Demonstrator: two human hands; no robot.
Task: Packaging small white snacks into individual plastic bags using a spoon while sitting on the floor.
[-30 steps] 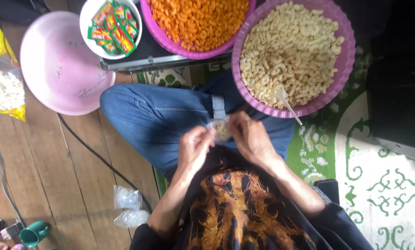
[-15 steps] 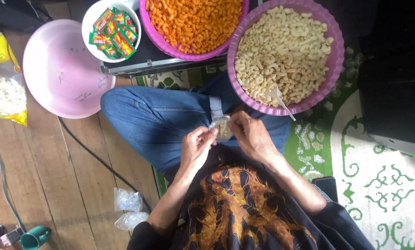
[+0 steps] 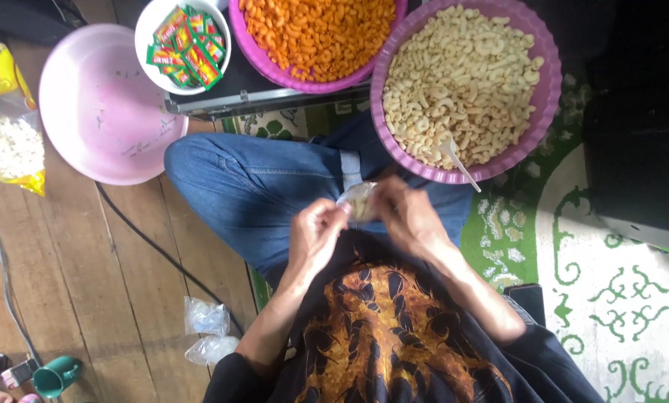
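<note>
My left hand (image 3: 316,233) and my right hand (image 3: 405,213) meet over my lap, both pinching a small clear plastic bag (image 3: 357,201) filled with pale snack pieces. The bag sits between the fingertips, mostly hidden by them. Just beyond my right hand stands a purple basin of pale macaroni-shaped snacks (image 3: 465,86) with a white plastic spoon (image 3: 454,157) stuck in it. I sit cross-legged in blue jeans (image 3: 252,186).
A purple basin of orange snacks (image 3: 319,33) and a white bowl of small green and red sachets (image 3: 185,41) stand on a dark case. An empty pink basin (image 3: 103,104) lies left, with a yellow snack bag (image 3: 6,134), clear bags (image 3: 208,328), a green mug (image 3: 55,375) and a black cable.
Both hands stay on the small bag and have worked it slightly; the view has shifted a little, otherwise nothing moved.
</note>
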